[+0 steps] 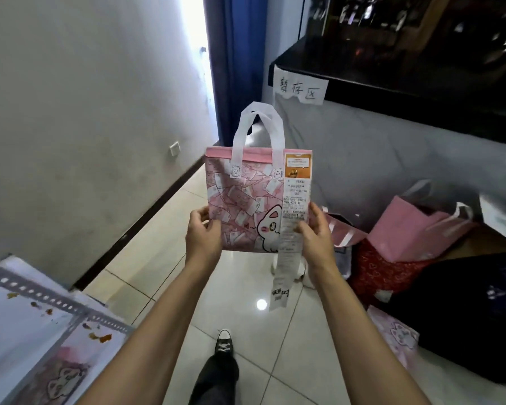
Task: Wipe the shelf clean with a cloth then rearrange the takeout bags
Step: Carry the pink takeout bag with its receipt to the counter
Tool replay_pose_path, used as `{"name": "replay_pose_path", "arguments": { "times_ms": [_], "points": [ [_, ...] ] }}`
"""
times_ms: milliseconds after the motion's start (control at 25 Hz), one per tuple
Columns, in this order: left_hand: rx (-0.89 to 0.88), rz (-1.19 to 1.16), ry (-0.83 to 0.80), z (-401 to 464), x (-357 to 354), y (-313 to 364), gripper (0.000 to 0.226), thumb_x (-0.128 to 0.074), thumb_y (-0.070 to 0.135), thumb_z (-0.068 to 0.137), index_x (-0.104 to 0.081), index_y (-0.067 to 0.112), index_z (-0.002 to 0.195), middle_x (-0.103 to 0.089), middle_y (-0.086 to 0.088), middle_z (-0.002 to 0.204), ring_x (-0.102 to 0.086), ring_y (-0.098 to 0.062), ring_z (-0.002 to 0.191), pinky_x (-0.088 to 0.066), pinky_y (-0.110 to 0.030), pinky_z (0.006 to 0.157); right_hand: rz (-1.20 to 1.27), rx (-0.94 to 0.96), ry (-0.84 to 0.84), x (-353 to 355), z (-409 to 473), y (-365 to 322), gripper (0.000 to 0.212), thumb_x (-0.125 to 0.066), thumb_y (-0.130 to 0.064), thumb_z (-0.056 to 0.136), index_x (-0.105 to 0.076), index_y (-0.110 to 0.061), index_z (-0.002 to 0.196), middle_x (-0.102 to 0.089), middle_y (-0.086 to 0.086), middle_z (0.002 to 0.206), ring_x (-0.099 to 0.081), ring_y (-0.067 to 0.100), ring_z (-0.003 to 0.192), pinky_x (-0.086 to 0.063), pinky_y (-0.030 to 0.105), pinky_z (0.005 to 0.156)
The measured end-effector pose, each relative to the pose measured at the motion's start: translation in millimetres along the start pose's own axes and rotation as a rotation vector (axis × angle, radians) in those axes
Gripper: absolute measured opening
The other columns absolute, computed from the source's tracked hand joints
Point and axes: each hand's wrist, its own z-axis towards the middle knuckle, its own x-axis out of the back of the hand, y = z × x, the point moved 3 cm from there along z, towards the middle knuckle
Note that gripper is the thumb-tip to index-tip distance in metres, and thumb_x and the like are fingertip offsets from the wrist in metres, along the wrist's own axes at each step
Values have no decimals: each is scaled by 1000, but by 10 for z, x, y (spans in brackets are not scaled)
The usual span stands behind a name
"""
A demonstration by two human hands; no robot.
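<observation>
Hanging receipt (292,226) hiding pink bag's (240,200) right edge, print illegible.

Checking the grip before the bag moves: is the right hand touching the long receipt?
Touching. The head view shows the right hand holding the pink bag with its fingers lying on the receipt.

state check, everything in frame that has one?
pink cat bag: upright, held off the floor
left hand: grips its left edge
right hand: grips its right edge
receipt: stuck on, tail dangling
shelf: stained
bag pile: heaped, slumped
</observation>
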Motion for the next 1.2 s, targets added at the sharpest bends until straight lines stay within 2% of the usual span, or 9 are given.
{"name": "replay_pose_path", "arguments": {
  "times_ms": [120, 280, 400, 480, 640, 760, 920, 1080, 1200],
  "points": [
    [-36, -25, -54, 437, -364, 183, 25, -58, 27, 96, -53, 20, 120, -62, 9, 107, -62, -1, 94, -56, -25, 73, 16, 38, 69, 29, 463, -214, 52, -54, -6, 99, -50, -30, 145, -69, -8, 114, -70, 16, 103, -59, 43, 89],
    [-83, -32, -135, 1138, -761, 525, 25, -57, 27, 97, -53, 19, 120, -62, 8, 109, -60, -1, 98, -57, -25, 74, 0, 93, 151, -62, 1108, -583, 54, -54, -6, 99, -47, -28, 148, -69, -7, 114, -70, 16, 101, -60, 38, 87],
    [-120, -46, -188, 1705, -1030, 825, 24, -56, 24, 97, -53, 20, 121, -62, 11, 109, -59, 1, 96, -56, -26, 76, -2, 123, 183, -193, 1563, -878, 54, -56, -11, 99, -47, -35, 146, -69, -4, 118, -70, 21, 105, -58, 48, 90],
    [-154, -41, -233, 2065, -1205, 1024, 25, -55, 24, 98, -53, 22, 123, -61, 14, 109, -59, 2, 98, -58, -30, 81, -4, 152, 207, -268, 1846, -1099, 53, -55, -11, 99, -46, -34, 146, -68, -3, 118, -70, 16, 102, -59, 42, 86],
    [-219, -7, -298, 2725, -1588, 1329, 27, -55, 25, 95, -54, 28, 122, -64, 11, 114, -62, -8, 105, -58, -40, 89, 6, 208, 261, -322, 2345, -1490, 54, -51, -3, 99, -46, -30, 146, -66, -6, 104, -69, -3, 77, -54, 21, 68],
    [-260, 26, -352, 3142, -1922, 1587, 26, -56, 32, 93, -53, 35, 119, -64, 15, 113, -64, -8, 105, -58, -41, 89, -5, 265, 305, -294, 2717, -1780, 53, -52, -4, 99, -47, -28, 147, -66, -9, 100, -67, -9, 74, -54, 26, 75],
    [-313, -25, -356, 3536, -2321, 2021, 26, -57, 30, 95, -54, 29, 121, -63, 13, 113, -63, -5, 104, -58, -33, 86, 6, 333, 331, -214, 3267, -2185, 55, -53, -2, 97, -50, -28, 145, -67, -10, 95, -67, -8, 73, -55, 31, 77],
    [-336, -67, -339, 3779, -2695, 2307, 28, -56, 28, 95, -53, 27, 123, -63, 13, 113, -62, -4, 103, -57, -29, 84, 20, 391, 319, -133, 3811, -2481, 54, -53, -4, 97, -50, -26, 146, -67, -9, 99, -66, -9, 74, -56, 18, 72],
    [-330, -67, -313, 3996, -2939, 2489, 29, -55, 25, 95, -52, 27, 124, -62, 15, 112, -62, -3, 102, -58, -29, 77, 45, 405, 303, -80, 4201, -2655, 54, -54, -6, 98, -49, -27, 146, -69, -6, 106, -68, -6, 79, -57, 17, 72]
  ]
}}
